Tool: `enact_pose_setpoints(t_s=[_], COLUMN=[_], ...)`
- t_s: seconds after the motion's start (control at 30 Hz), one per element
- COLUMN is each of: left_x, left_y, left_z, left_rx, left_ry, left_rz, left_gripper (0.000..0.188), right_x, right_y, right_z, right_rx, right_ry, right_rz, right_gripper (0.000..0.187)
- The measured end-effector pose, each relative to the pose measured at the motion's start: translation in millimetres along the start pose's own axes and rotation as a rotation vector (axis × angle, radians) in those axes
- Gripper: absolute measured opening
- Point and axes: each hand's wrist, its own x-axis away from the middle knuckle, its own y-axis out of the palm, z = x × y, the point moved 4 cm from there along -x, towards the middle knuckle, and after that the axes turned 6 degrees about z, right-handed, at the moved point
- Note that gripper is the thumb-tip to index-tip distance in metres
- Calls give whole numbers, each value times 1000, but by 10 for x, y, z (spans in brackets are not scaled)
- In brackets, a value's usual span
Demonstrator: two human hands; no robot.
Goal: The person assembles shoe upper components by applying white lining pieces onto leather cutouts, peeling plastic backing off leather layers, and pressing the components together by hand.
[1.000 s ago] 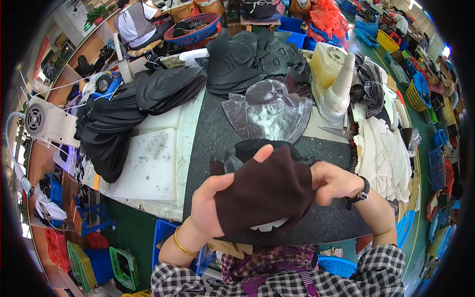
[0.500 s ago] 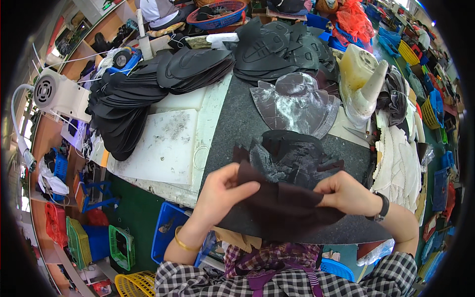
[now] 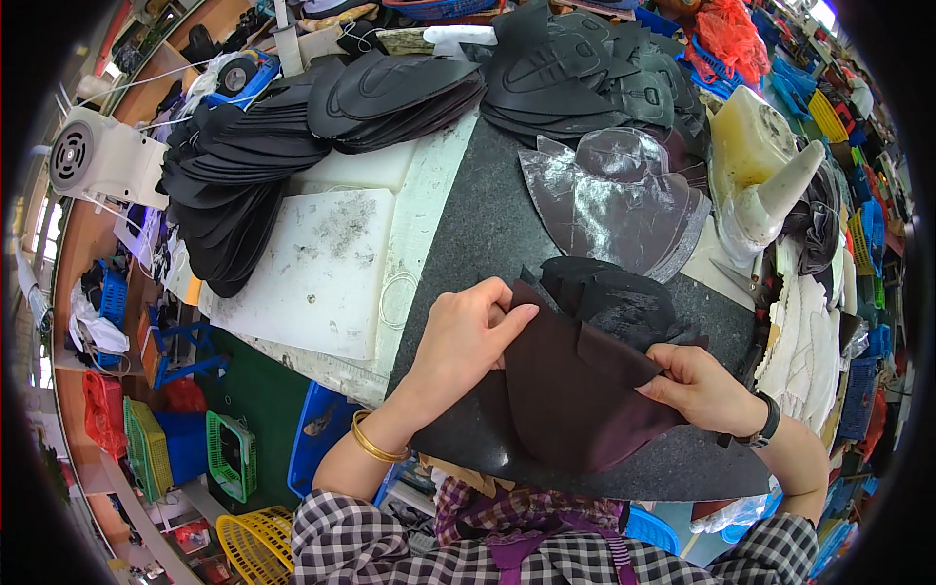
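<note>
Between my two hands a dark maroon-brown cut fabric piece [image 3: 575,395] hangs over the near part of the dark work surface. My left hand [image 3: 470,331] pinches its upper left corner between thumb and fingers. At its right edge my right hand [image 3: 697,385] grips it the same way, thumb on the near side. Just behind the held piece lies a small pile of black cut pieces [image 3: 614,297], partly hidden by it. Beyond that pile, dark brown panels [image 3: 614,210] with whitish smears lie fanned out.
Stacks of black cut pieces [image 3: 390,97] cover the back left, beside a white cutting board [image 3: 317,273]. More black panels [image 3: 556,73] lie at the back. On the right stand a yellowish plastic container with a white spout [image 3: 751,146], scissors [image 3: 736,278] and white cloth pieces [image 3: 804,331].
The held piece has gone from bunched and folded to spread flatter, its face now showing. My left hand has risen a little and shifted right; my right hand has moved slightly right.
</note>
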Motion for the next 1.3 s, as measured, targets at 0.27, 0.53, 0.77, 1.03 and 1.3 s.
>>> enact_pose_setpoints(t_s=[0.27,0.53,0.77,1.03,1.3], left_x=[438,1233,1328,1376,927], left_y=[55,788,1002,911,477], left_z=[313,322,363,326,197], left_rx=[-412,-417,-650,-704,-488], left_ry=[756,674,632,675,645], left_rz=[308,39,84,-76,156], left_gripper=[27,65,71,71,35], right_x=[-67,101,97,251,337], right_y=[-42,-288,-339,-188,183], right_z=[17,-74,188,-96,-180], right_rx=[164,220,-121,804,615], right_ry=[-49,23,117,-502,-774], right_rz=[20,-69,29,343,64], right_gripper=[25,31,23,21,47])
